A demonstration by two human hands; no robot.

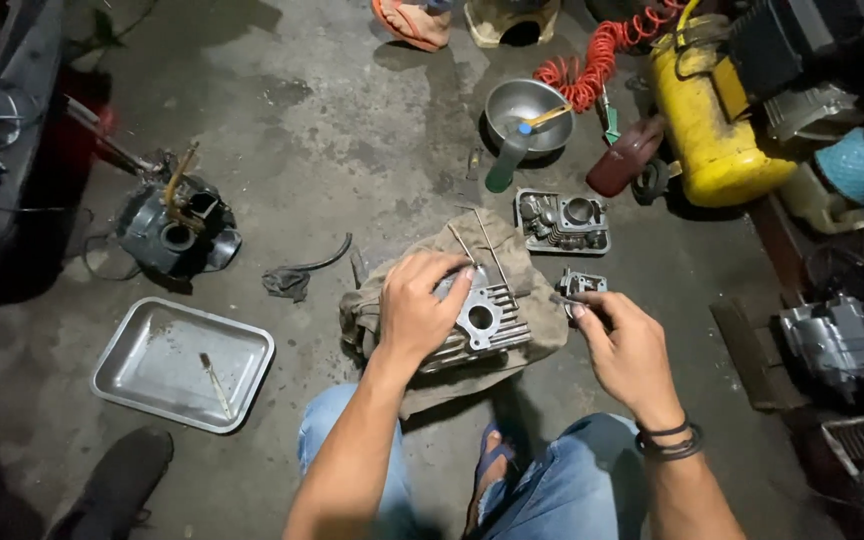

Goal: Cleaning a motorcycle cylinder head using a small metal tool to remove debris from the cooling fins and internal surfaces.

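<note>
While the left hand (pixel 414 308) clamps down on the finned cylinder head (pixel 482 325), steadying it on the rag (pixel 537 330) on the floor, the right hand (pixel 624 350) pinches a small metal part (pixel 564 300) at 3 o'clock of the head. Judged step: fitting work on the head; a next move calls for steady alignment. Farther, at 12 o'clock, sits a parts tray (pixel 562 222); beyond it, a steel bowl (pixel 524 110).

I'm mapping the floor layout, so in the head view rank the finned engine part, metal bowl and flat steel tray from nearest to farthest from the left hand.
1. Finned engine part: under the left hand, on the cloth.
2. Steel tray: on the floor, off to the left.
3. Metal bowl: up ahead, slightly right.
</note>
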